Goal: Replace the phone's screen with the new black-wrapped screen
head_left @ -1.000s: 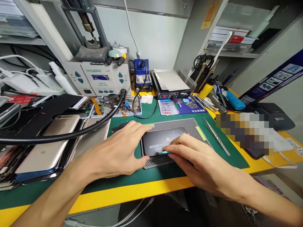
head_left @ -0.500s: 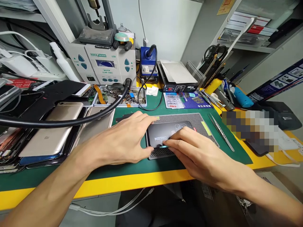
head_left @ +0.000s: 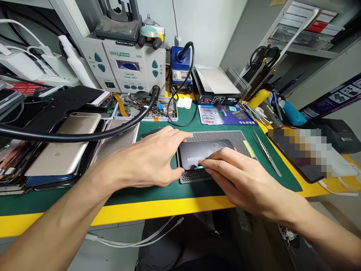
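A dark phone (head_left: 194,152) with pale lettering lies flat on a grey perforated pad (head_left: 237,136) on the green mat. My left hand (head_left: 153,158) spans the phone's left end, thumb at the near corner and fingers at the far corner. At the phone's near edge, my right hand (head_left: 234,171) pinches a small teal piece (head_left: 199,167), mostly hidden by the fingers, against that edge.
Tweezers (head_left: 267,155) lie to the right, beside another dark phone (head_left: 299,160). Stacked phones (head_left: 64,146) fill the left side. A thick black hose (head_left: 113,135) arches over them from the grey station (head_left: 126,71). A parts tray (head_left: 166,114) sits behind.
The camera view has shifted, so the bench appears slightly higher and to the right. Both hands keep nearly the same hold at the phone.
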### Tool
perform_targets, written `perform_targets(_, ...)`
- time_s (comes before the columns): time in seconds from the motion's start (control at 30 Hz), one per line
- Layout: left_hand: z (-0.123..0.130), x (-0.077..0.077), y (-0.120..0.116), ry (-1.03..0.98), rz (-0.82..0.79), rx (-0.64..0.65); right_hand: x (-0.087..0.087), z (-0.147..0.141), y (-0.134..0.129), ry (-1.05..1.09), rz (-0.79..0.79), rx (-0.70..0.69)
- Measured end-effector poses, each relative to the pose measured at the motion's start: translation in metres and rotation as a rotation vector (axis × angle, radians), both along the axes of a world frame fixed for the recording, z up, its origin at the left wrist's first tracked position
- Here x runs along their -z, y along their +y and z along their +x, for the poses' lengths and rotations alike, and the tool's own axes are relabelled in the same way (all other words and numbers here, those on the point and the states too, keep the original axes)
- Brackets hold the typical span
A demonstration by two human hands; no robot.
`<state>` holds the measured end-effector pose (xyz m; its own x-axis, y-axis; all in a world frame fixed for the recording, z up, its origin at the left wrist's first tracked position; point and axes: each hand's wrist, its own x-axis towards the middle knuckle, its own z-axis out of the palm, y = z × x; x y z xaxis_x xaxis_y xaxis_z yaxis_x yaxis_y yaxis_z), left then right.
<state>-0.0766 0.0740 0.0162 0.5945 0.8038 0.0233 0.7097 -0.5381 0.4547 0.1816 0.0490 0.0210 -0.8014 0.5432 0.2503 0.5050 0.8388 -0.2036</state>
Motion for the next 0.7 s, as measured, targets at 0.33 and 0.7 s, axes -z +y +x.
perform_targets(0.33, -0.0002, -0.0054, -0.0003, 0.062, 0.001, 0.003, 0.0053, 0.0047, 0.0001, -0.027, -0.041, 0.031)
perform_targets(0.7, 0.0003, -0.0055, -0.0007, 0.035, -0.014, 0.002, 0.0033, 0.0013, 0.0018, 0.02, -0.024, 0.018)
